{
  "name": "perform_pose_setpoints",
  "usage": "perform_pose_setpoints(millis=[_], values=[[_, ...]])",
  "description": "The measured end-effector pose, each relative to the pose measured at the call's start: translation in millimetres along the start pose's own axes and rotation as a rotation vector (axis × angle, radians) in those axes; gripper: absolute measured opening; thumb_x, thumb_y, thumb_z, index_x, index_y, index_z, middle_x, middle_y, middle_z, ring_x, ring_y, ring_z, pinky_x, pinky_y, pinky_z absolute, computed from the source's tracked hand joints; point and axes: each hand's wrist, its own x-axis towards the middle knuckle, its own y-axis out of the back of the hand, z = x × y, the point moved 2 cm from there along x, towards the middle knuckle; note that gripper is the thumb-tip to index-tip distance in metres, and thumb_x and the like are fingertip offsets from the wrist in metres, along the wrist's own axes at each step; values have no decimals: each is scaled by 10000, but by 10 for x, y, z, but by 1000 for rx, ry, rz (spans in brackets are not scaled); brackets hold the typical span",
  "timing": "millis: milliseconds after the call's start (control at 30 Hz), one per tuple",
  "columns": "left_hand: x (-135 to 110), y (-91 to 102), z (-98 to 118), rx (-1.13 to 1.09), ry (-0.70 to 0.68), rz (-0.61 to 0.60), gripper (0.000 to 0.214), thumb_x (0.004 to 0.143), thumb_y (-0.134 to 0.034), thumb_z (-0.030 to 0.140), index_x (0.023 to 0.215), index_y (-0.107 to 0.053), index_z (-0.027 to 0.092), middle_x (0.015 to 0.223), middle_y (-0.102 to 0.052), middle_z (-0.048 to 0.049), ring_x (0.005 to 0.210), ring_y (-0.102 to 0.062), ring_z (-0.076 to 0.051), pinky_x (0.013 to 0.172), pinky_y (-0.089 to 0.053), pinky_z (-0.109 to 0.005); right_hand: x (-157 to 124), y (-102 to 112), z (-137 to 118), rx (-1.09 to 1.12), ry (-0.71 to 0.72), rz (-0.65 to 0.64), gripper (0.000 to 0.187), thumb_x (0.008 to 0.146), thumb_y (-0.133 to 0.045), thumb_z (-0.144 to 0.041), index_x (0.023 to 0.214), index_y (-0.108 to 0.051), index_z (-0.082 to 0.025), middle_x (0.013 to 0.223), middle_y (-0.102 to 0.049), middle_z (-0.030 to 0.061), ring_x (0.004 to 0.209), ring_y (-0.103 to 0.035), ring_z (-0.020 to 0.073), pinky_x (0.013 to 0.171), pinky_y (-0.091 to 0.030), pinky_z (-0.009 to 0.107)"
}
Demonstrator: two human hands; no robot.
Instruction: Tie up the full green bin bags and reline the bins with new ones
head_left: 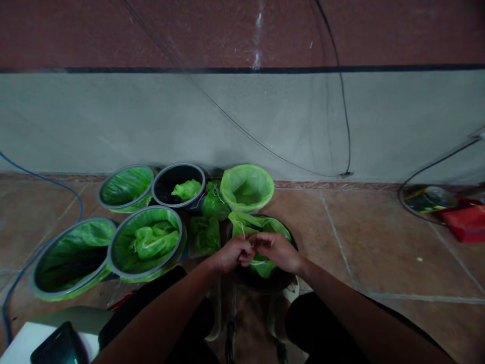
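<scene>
Between my knees stands a dark round bin point(246, 284) with a bright green plastic bag point(267, 269) bunched in its mouth. My left hand point(235, 252) and my right hand point(276, 250) meet over the bag, fingers bent in and fingertips almost touching. Both are closed in a pinch at the bag's thin white drawstring point(243, 228). One bit of the string rises above my left fingers, and another shows below my right hand. The fingers hide the exact spot they grip.
Several bins stand to the left: a front-left bin point(38, 275) and a bin with a bunched bag point(181, 237) among them. A green-lined basket point(247, 199) is by the wall. A blue hose point(78, 197) lies left; a red object point(464, 222) lies right. A dark phone-like object point(58, 346) sits lower left.
</scene>
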Motion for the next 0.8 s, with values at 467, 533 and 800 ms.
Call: perform_pose_setpoints(millis=[467, 533, 800], values=[[-24, 233, 250, 286, -47, 374, 227, 637, -725, 284, 794, -638, 145, 586, -536, 52, 486, -461, -72, 513, -362, -221, 32, 528, -342, 181, 103, 332, 196, 894, -598, -398, 848, -620, -209, 650, -588, -30, 601, -547, 124, 614, -457, 255], [-58, 254, 390, 310, -170, 514, 218, 669, -727, 309, 785, -642, 145, 631, -578, 28, 539, -500, -89, 557, -391, -235, 6, 582, -522, 324, 145, 274, 228, 866, -663, -433, 857, -649, -205, 719, -639, -11, 659, -584, 124, 660, -484, 254], [-87, -332, 278, 564, -536, 12, 268, 898, -562, 427, 929, -662, 180, 888, -707, -44, 879, -634, -176, 849, -465, -299, 87, 472, -620, 397, 190, 182, 254, 826, -724, -450, 898, -699, -208, 859, -711, 19, 765, -648, 139, 743, -526, 272]])
